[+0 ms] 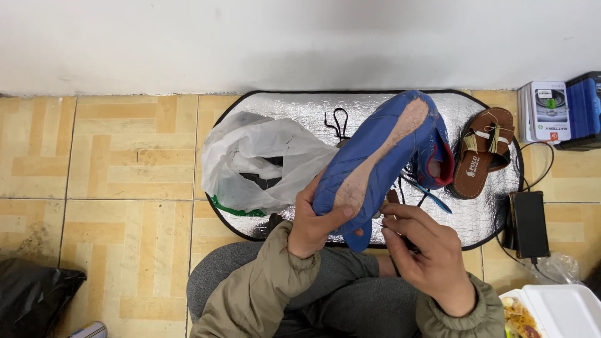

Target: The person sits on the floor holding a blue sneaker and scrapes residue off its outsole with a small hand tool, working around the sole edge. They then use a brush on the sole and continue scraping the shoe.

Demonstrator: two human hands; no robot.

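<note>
Centre of the frame: blue shoe (382, 156) held sole-up, toe toward the upper right, heel toward the lower centre, worn tan patch along the sole. Left hand (316, 222) wrapped around the heel end, thumb pressed across the sole, fingers curled underneath, gripping firmly. Right hand (426, 250) just right of the heel, thumb and forefinger pressed together in a pinch on something thin and dark; too small to tell what. Blue lace (432, 195) trailing from the shoe just above that hand.

Behind the shoe, silver mat (300, 106) spread on the tiled floor (125, 156) against the wall. On the mat's left half, white plastic bag (263, 163), crumpled, something dark inside. On its right edge, brown sandal (482, 159), sole down.

Right of the mat: black phone (529, 224) with cable, white box (543, 111) in the upper right. Lower right corner: open food container (557, 310). Lower left corner: black bag (31, 297).
</note>
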